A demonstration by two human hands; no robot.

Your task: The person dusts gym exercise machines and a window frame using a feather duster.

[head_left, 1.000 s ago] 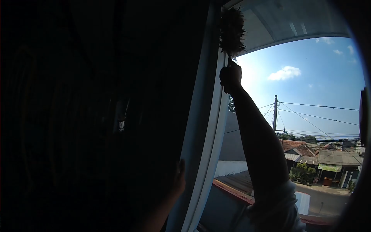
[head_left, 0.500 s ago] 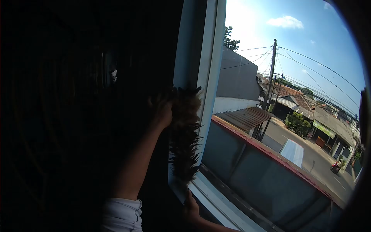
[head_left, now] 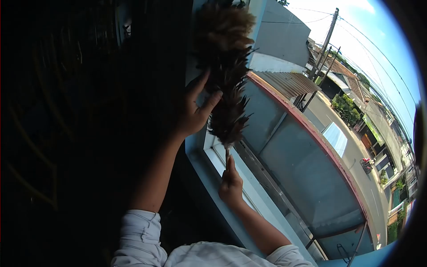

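A feather duster (head_left: pixel 229 75) with dark brown feathers and a lighter tan tuft stands nearly upright against the window frame. My right hand (head_left: pixel 231 183) is closed around its thin handle, just below the feathers, with the thumb laid up along it. Beside the middle of the feathers is my left hand (head_left: pixel 199 109), its thumb and a finger spread apart. The left fingertips are at the feathers' edge; whether they press on them I cannot tell. Light blue window frame (head_left: pixel 202 171) runs behind and below the duster.
The room to the left is very dark. Outside the open window lie a grey wall with a red top edge (head_left: pixel 311 129), a corrugated roof (head_left: pixel 284 83), a utility pole (head_left: pixel 327 42) and a street with a motorbike (head_left: pixel 367 164).
The view has tilted down, so the duster sits higher in it. My left hand has shifted from near the duster's tan tuft to beside its middle. The right hand still grips the handle.
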